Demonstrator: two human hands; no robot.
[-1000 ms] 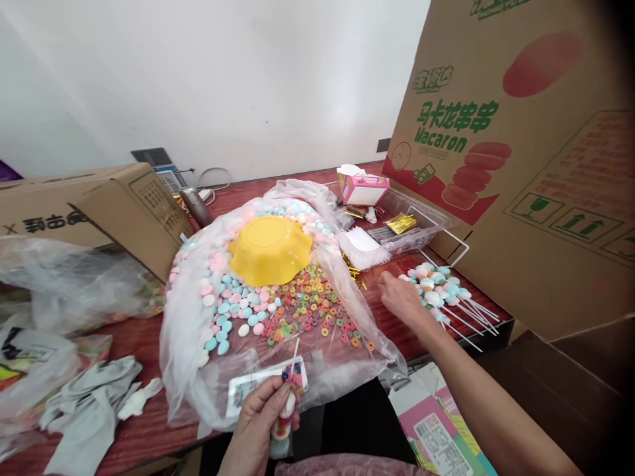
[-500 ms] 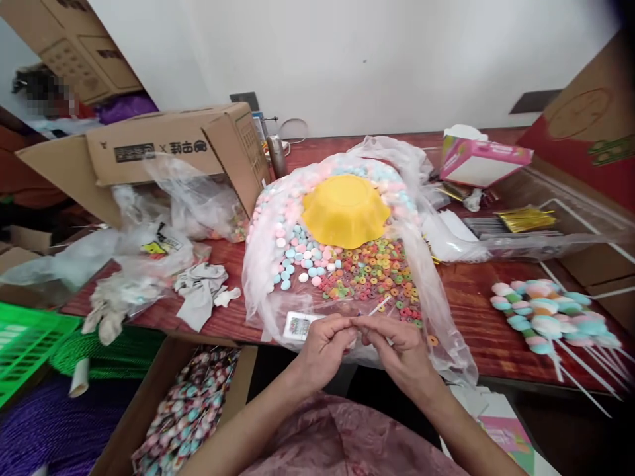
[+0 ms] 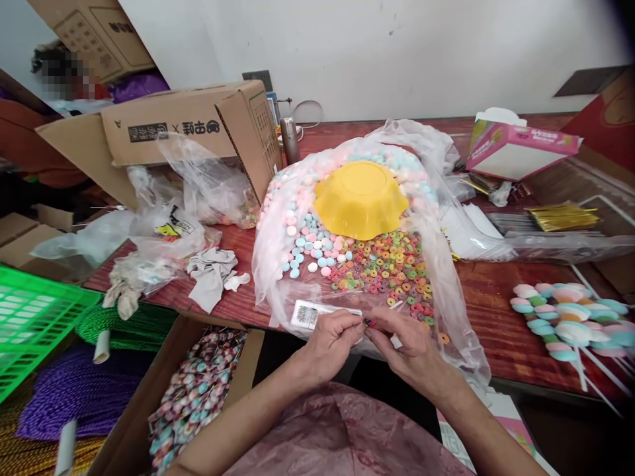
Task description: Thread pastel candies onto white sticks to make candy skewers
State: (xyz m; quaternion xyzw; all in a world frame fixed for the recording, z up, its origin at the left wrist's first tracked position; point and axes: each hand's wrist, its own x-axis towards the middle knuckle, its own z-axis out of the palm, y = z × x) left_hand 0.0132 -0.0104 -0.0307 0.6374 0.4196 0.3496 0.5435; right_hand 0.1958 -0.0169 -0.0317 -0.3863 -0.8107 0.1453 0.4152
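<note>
In front of the yellow bowl (image 3: 361,198), the left hand (image 3: 330,340) and right hand (image 3: 407,344) have their fingers pinched on a small dark piece (image 3: 369,322); colourful rings (image 3: 397,261) lie beside the bowl.

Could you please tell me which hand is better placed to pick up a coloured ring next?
Likely the right hand: it lies nearer the coloured rings, while the left hand is by the flat white item. Both appear to pinch a small dark item, so the right may need freeing first.

Smooth plastic bowl (image 3: 361,195), glossy wood-grain tabletop (image 3: 489,314)
</note>
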